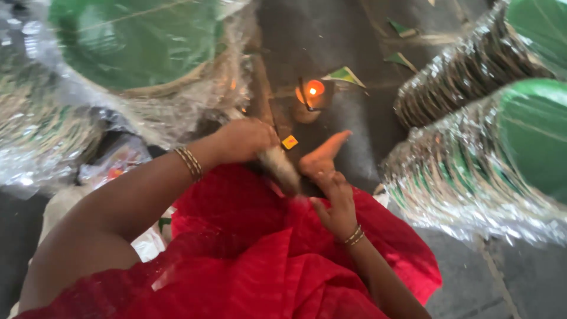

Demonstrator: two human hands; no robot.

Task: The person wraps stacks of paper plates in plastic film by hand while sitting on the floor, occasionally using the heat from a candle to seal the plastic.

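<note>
I am sitting on the floor (pixel 354 53) with my red cloth (pixel 266 254) over my lap. My left hand (pixel 245 140) is closing tight around a pale, blurry bundle (pixel 280 168), keeping it steady over my lap. My right hand (pixel 333 201) is touching its lower end, fingers half open, holding nothing that I can see. A small lamp (pixel 313 90) is burning on the floor ahead, safely away from the wrapped stacks of green plates (pixel 502 147) at my sides.

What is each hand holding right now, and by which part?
The left hand grips a blurred pale bundle at its upper end. The right hand is beside its lower end; whether it grips cannot be told.
</note>
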